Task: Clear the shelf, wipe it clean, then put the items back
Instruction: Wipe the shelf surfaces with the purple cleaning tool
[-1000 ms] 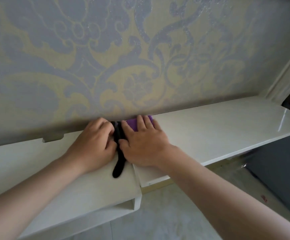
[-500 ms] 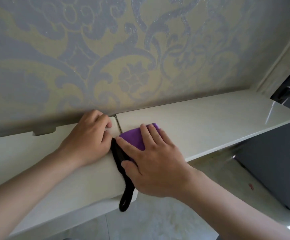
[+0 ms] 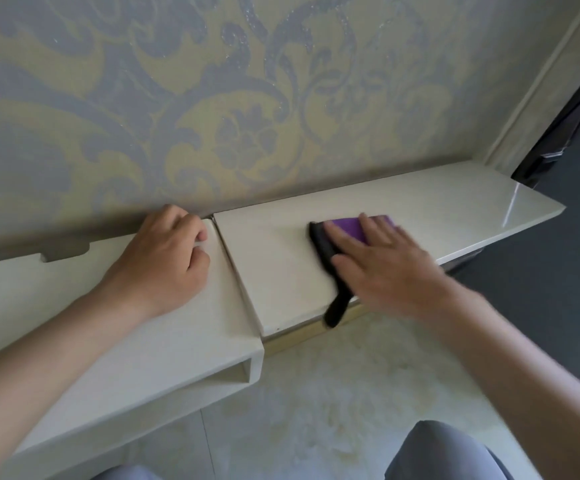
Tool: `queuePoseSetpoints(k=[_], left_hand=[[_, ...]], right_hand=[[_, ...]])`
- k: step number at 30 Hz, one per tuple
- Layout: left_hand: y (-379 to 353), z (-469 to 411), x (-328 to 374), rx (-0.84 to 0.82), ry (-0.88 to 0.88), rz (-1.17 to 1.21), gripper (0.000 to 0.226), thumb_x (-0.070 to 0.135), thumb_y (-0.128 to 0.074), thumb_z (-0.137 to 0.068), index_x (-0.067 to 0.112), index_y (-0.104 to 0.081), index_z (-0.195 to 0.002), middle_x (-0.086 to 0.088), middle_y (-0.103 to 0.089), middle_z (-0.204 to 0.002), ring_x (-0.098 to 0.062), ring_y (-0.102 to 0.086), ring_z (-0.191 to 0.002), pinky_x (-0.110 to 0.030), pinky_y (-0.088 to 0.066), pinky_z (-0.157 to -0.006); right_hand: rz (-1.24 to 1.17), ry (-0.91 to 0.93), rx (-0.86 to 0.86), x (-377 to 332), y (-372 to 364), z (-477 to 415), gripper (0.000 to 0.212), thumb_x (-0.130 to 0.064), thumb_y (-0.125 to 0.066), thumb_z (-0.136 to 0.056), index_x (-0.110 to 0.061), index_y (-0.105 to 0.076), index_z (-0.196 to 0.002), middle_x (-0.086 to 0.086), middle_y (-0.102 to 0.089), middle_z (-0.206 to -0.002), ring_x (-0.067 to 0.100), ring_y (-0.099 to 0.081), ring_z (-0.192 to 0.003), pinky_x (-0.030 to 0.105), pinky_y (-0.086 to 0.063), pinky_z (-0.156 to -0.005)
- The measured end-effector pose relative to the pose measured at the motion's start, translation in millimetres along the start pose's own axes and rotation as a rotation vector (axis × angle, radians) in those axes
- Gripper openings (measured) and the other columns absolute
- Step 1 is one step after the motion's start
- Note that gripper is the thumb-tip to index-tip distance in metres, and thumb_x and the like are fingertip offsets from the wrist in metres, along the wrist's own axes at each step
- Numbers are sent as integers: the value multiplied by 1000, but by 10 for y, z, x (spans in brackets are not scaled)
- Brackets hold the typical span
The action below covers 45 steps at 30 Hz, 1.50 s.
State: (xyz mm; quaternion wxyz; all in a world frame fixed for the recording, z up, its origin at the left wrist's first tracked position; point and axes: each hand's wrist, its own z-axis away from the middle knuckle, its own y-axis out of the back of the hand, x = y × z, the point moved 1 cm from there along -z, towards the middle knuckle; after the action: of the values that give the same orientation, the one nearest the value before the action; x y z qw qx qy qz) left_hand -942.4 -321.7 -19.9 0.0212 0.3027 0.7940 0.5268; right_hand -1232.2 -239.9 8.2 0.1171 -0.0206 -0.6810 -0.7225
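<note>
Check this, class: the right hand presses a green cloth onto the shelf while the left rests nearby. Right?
Not quite: the head view shows the cloth under the right hand is purple, not green. The rest stands.

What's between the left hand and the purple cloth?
Head view: between left hand and purple cloth only bare shelf, crossed by the seam between its two sections.
</note>
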Motion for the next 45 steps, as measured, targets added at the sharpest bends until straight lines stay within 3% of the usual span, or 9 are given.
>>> queuePoseSetpoints(k=[5,10,13,18,21,26,31,38,45], left_hand=[[8,-3,-15,-17,-7,-16,39,31,-34,-78,8,-61,-95,-11,-54,-100,-36,-55,-95,-40,-44,-86],[22,13,1,-22,4,6,43,34,-31,-78,7,-61,-95,-9,-54,-99,-32,-53,-96,-36,-43,-84],[21,14,12,-32,9,14,44,34,-30,-77,7,-60,-94,-10,-54,-99,-33,-54,-95,-39,-46,-85],[16,4,25,-45,54,14,33,27,-36,-79,10,-58,-95,-6,-51,-101,-30,-51,-99,-35,-42,-84],[37,3,33,-40,26,23,41,32,-31,-77,9,-60,-94,-10,-54,-99,-35,-54,-97,-40,-47,-86],[34,-1,10,-56,33,36,46,36,-27,-76,9,-59,-94,-6,-52,-99,-30,-52,-98,-39,-47,-85],[-6,-4,-6,-59,34,38,39,32,-29,-77,11,-57,-93,-3,-49,-99,-28,-49,-97,-35,-43,-84],[41,-1,4,-41,55,71,33,27,-31,-75,8,-56,-87,-11,-50,-96,-33,-51,-95,-40,-45,-80],[21,21,-2,-32,55,80,27,21,-37,-76,7,-56,-89,-11,-51,-99,-30,-49,-97,-30,-35,-75]], right_hand=[[-263,109,98,-883,102,72,68,-62,-4,-89,-50,-7,-155,18,-12,-167,33,-8,-155,45,-6,-126],[-102,-45,-10,67,12,-163,84,-56,23,-70,-43,-16,-143,-7,1,-169,40,-6,-152,57,-20,-118],[-125,-259,-114,589,-12,-361,103,-62,19,-58,-38,-10,-154,5,-1,-169,38,-4,-153,58,-12,-121],[-140,-128,45,-288,16,-294,74,-60,-1,-89,-38,-11,-158,17,-15,-165,41,-13,-151,55,-11,-122],[-213,61,55,-970,169,-89,79,-63,3,-81,-45,0,-157,19,-5,-167,35,-3,-155,48,-3,-125],[-106,1,-61,-217,100,-448,72,-58,10,-79,-47,-8,-149,-3,6,-169,37,2,-153,58,-14,-120],[-210,-376,-92,458,88,-770,61,-57,-13,-97,-47,-3,-157,16,-8,-166,36,-9,-152,51,-11,-123],[-189,14,-20,-1061,180,-785,64,-62,-12,-93,-51,-2,-154,14,-2,-168,34,-1,-155,50,-4,-124],[-161,-159,-115,-229,137,-869,62,-58,-4,-93,-48,-11,-154,-2,2,-170,30,0,-155,56,-13,-122]])
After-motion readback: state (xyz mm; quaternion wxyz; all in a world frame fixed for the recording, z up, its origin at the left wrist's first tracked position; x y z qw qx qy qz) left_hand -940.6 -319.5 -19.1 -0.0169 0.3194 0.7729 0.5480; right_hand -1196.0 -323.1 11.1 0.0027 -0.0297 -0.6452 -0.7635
